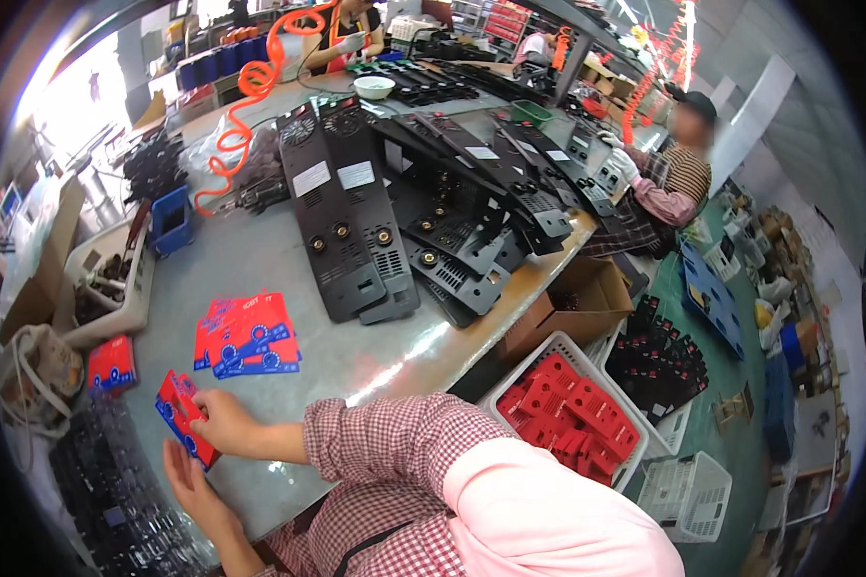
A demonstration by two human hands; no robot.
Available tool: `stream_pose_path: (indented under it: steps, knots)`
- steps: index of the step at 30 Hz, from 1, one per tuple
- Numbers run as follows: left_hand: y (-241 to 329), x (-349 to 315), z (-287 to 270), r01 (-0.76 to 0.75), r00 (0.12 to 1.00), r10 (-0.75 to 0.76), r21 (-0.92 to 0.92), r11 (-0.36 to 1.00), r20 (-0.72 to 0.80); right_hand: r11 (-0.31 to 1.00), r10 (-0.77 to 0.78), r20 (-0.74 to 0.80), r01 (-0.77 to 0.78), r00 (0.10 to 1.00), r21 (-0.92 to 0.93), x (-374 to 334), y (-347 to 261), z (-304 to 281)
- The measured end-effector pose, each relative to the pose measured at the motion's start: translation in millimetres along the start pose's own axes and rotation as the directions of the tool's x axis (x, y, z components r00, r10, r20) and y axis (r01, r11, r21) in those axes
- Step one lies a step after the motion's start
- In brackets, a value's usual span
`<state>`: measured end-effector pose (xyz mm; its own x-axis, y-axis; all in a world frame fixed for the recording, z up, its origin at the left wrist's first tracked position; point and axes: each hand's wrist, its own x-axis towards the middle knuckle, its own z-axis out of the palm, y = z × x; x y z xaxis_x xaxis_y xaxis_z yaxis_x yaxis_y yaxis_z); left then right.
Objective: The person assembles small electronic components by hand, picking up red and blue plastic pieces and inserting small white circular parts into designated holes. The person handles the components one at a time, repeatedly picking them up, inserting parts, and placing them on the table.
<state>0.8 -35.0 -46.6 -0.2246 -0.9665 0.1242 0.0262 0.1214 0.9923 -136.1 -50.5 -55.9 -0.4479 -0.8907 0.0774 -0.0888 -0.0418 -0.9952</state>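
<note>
My right hand (226, 425) reaches across from the right and pinches a flat red-and-blue printed panel (175, 396) at its right edge. The panel is tilted above the near left part of the table. Below it is my left hand (200, 492), its fingers stretched out along the panel's lower edge; whether they touch it is hard to tell. A loose, fanned pile of similar red-and-blue panels (248, 332) lies on the table just beyond. Another small stack of red-and-blue panels (113, 365) sits to the left.
Long black perforated panels (342, 231) cover the grey table's (260, 255) middle and far side. A blue bin (172, 219) and white tub (130, 303) stand left. An orange coiled hose (250, 82) hangs overhead. At right are a white crate (500, 392) of red parts and a co-worker (688, 168).
</note>
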Motion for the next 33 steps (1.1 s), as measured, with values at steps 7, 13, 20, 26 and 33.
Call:
stream_pose_path:
  steps: [7, 13, 20, 26, 33]
  knots:
    - [43, -26, -30, 0.195, 0.979, -0.174, -0.233, 0.953, 0.106, 0.963, -0.270, 0.182, 0.264, 0.946, 0.052, -35, -56, -35]
    - [85, -53, -1, 0.241, 0.971, -0.214, -0.408, 0.881, 0.110, 0.920, 0.064, 0.378, -0.202, 0.924, 0.337, -74, -82, -65]
    - [95, -74, -14, 0.123, 0.992, -0.098, -0.451, 0.884, 0.078, 0.950, 0.070, 0.474, -0.203, 0.878, 0.238, -97, -104, -74]
    - [97, -72, -20, 0.098, 0.995, -0.080, -0.451, 0.887, 0.057, 0.951, 0.083, 0.499, -0.219, 0.862, 0.219, -104, -109, -80]
    - [103, -79, -11, 0.189, 0.982, -0.163, -0.513, 0.837, 0.096, 0.966, 0.058, 0.518, -0.178, 0.854, 0.187, -107, -107, -78]
